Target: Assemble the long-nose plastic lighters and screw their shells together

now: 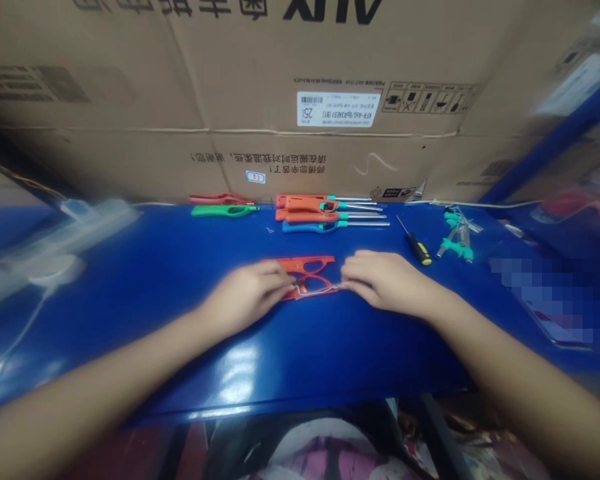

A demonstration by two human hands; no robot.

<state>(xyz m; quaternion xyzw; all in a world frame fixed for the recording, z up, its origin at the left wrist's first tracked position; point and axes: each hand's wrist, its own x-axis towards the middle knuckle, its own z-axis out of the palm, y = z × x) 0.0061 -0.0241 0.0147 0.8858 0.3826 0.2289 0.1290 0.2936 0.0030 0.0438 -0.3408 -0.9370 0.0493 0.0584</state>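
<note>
Two red-orange shell halves of a long-necked lighter lie on the blue table, the far half [314, 259] behind the near half [325, 295]. A thin pale wire [314, 292] curves over the near half, between my two hands. My left hand [253, 290] is closed at the left end of the shells, fingertips pinched by the wire's left end and a small dark part; what exactly they hold is hidden. At the right, my right hand [385, 280] pinches the wire's other end just off the tip of the near shell.
Behind lie several assembled lighters [310, 217], and red [220, 199] and green [225, 211] shells. A screwdriver [416, 245] and turquoise-ended metal parts [457, 237] are to the right. A power strip [95, 230] lies left. A large cardboard box [230, 93] walls the back.
</note>
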